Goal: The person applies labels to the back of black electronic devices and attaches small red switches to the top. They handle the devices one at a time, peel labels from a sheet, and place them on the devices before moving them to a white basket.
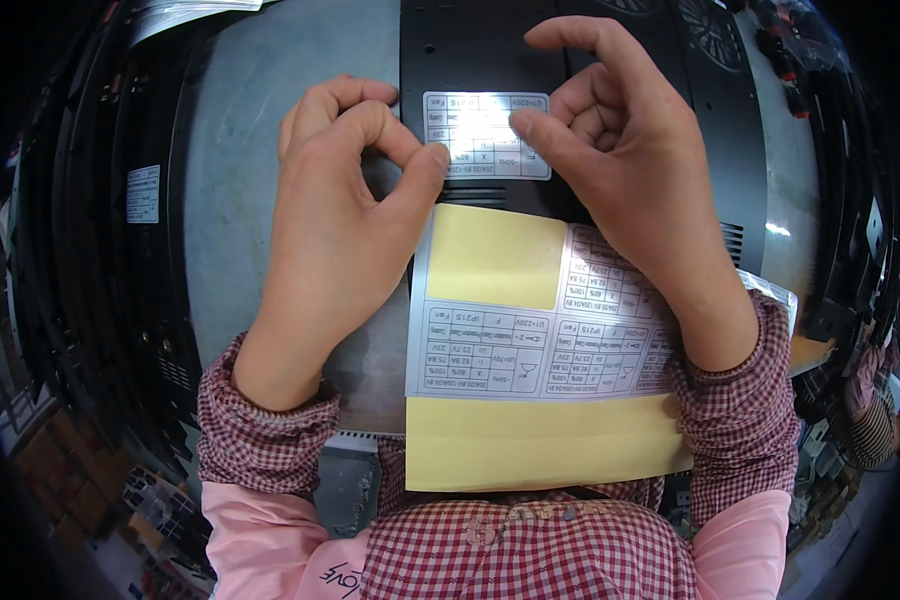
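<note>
A silver printed label [480, 120] lies over the black metal panel [490, 60], glare across its middle. My left hand [355, 190] is closed in a pinch, thumb and forefinger meeting at the label's lower left edge. Its other fingers curl inward. At the label's right edge rests the thumb of my right hand [635, 150]. That hand's forefinger stretches away from the thumb, with the remaining fingers bent. Below both hands sits a label sheet [480, 350] with several silver labels and bare yellow backing [495, 262] at its upper left.
The grey work surface [240, 150] extends to the left of the panel. Dark panels [150, 130] stand stacked at the far left, one bearing a small label. Round vent grilles [705, 35] and slots mark the black casing. Cartons [75, 470] are at lower left.
</note>
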Tool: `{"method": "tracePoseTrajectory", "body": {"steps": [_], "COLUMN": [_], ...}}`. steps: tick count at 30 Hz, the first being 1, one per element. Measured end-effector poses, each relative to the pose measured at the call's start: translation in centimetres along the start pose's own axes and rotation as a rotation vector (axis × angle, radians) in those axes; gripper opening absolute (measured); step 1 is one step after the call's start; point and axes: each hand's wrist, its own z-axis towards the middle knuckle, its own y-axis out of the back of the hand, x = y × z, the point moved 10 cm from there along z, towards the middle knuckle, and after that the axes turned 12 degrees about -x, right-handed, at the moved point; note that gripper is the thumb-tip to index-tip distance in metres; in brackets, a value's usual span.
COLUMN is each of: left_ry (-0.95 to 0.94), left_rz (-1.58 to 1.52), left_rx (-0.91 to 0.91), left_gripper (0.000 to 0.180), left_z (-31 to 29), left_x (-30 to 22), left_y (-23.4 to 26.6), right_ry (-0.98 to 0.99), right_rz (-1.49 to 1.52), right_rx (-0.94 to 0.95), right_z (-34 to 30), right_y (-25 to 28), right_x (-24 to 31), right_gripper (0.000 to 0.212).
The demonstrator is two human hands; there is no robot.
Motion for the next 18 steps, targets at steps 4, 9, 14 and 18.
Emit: {"method": "tracePoseTrajectory", "body": {"steps": [4,9,14,18], "left_ry": [0.004,0.009,0.018,0.019], "left_rz": [0.006,0.018,0.013,0.011], "left_rx": [0.011,0.020,0.018,0.019], "left_gripper": [0.018,0.018,0.018,0.019], "left_z": [0.1,0.1,0.1,0.1], "left_x": [-0.1,0.0,-0.1,0.0], "left_y": [0.0,-0.1,0.0,0.0], "right_ry": [-0.144,-0.150,-0.152,-0.181], "right_rz": [-0.064,-0.101,-0.075,-0.024], "right_rx": [0.036,0.050,0.066,0.088], "right_z": [0.3,0.3,0.4,0.5], "right_y": [0.0,0.0,0.0,-0.1], "right_x": [1.1,1.7,1.7,1.4], "right_gripper": [0.041,0.038,0.038,0.038]}}
